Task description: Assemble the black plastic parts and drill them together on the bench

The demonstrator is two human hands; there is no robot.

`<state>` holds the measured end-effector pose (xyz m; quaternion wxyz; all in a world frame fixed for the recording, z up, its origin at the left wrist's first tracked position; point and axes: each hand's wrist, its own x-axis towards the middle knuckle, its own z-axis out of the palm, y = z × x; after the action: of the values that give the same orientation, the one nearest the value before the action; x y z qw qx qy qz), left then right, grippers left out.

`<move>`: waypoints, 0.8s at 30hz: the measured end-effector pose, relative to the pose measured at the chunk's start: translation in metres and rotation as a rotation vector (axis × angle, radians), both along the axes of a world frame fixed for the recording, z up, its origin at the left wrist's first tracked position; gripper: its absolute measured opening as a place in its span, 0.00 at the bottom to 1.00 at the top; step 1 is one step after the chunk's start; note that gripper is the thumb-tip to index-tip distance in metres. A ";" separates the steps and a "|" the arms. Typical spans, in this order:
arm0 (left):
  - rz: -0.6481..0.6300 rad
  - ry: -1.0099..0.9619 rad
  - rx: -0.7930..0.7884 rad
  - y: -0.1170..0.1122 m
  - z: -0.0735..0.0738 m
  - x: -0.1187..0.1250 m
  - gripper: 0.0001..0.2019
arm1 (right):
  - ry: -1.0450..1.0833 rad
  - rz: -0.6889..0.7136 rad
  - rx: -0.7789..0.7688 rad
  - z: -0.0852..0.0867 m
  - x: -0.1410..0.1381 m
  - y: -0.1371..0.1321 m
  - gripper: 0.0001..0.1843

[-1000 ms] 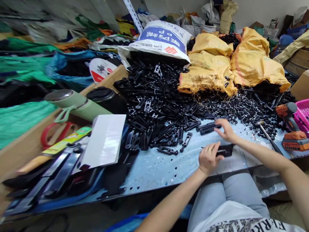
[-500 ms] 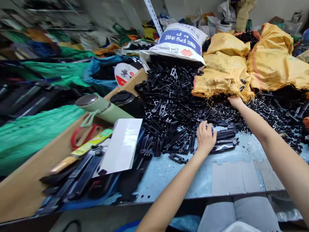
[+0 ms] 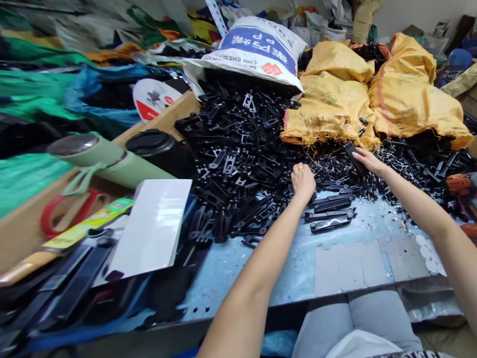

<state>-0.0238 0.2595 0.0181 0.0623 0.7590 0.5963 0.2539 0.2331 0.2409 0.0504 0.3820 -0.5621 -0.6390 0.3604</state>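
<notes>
My right hand (image 3: 368, 160) holds a dark, long plastic part (image 3: 353, 155) at the torn mouth of a yellow woven sack (image 3: 328, 107). My left hand (image 3: 303, 181) is at the edge of a heap of black plastic parts (image 3: 246, 164). Its fingers curl down away from me, and what they grip is hidden. Below that hand, several long black pieces (image 3: 332, 221) lie side by side on the blue tabletop (image 3: 290, 258). Small screws (image 3: 387, 171) are scattered under and beside my right hand.
A white printed sack (image 3: 257, 47) spills onto the heap. At left lie a green tumbler (image 3: 112, 159), a black-lidded cup (image 3: 156, 149), red-handled scissors (image 3: 67, 214) and a white box (image 3: 149, 228). An orange power drill (image 3: 458, 186) is at the right edge. Grey sheets (image 3: 346, 266) line the front.
My right hand has come out from the yellow sack's mouth with the dark plastic part. My left hand has moved from the long pieces up to the heap. The view has turned right.
</notes>
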 end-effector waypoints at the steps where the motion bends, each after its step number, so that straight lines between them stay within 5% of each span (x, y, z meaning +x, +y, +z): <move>1: -0.015 -0.068 0.015 -0.004 0.001 -0.001 0.11 | 0.173 -0.053 -0.095 -0.003 0.003 -0.009 0.25; 6: -0.225 -0.388 0.142 -0.054 0.019 -0.011 0.16 | 0.412 -0.304 -0.233 -0.010 0.021 -0.043 0.19; 10: -0.291 -0.459 0.031 -0.120 0.027 -0.020 0.16 | 0.171 -0.428 0.025 -0.004 0.021 -0.086 0.18; 13: -0.265 -0.506 -0.071 -0.165 0.021 -0.028 0.17 | -0.281 -0.194 0.290 -0.014 -0.006 -0.147 0.22; 15: -0.252 -0.526 -0.122 -0.187 0.013 -0.032 0.19 | -0.471 0.150 0.270 -0.029 -0.029 -0.193 0.24; 17: -0.247 -0.548 -0.156 -0.204 0.006 -0.033 0.19 | -0.608 0.341 0.210 -0.045 -0.045 -0.228 0.25; 21: -0.291 -0.619 -0.249 -0.231 -0.003 -0.021 0.18 | -0.673 0.000 0.098 -0.051 -0.042 -0.246 0.25; 24: -0.372 -0.720 -0.388 -0.248 -0.003 -0.003 0.19 | -0.285 -0.063 0.053 -0.037 -0.044 -0.247 0.27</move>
<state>-0.0267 0.0118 0.0151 0.4516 0.6909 0.4266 0.3697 0.1891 -0.0057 0.0133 0.3130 -0.6172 -0.6780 0.2476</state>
